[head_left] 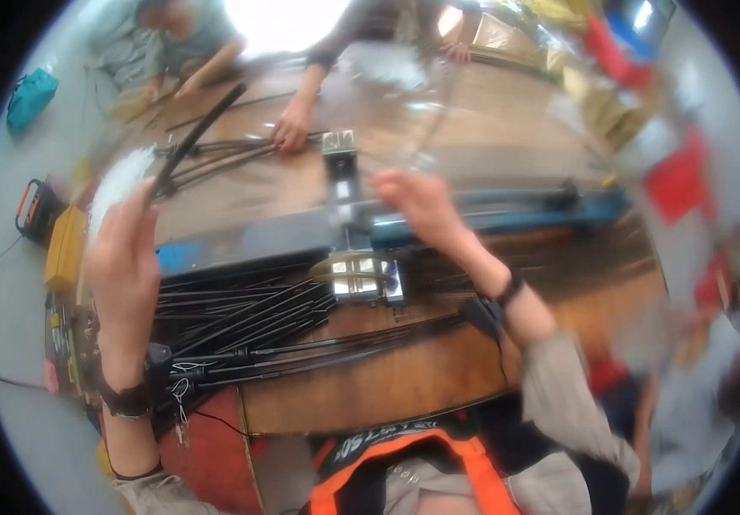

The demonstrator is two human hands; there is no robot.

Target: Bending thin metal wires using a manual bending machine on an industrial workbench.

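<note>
My left hand (pixel 123 262) is raised at the left, its fingers closed on a black rod (pixel 198 137) that slants up and away to the right. My right hand (pixel 419 206) is over the middle of the bench, with its fingers curled together. Motion blur hides what it holds, if anything. Between my hands stands a metal fixture (pixel 341 184) with silver blocks (pixel 359 279) at its near end. A heap of thin black rods (pixel 241 313) lies on the near left of the wooden table (pixel 370 390).
A blue bar (pixel 507 219) stretches right from the fixture. Across the table, another person's hand (pixel 294 127) touches more thin rods (pixel 220 159); a second person (pixel 190 51) works at the far left. A yellow box (pixel 64 249) stands left, and blurred red bags (pixel 683 180) are at right.
</note>
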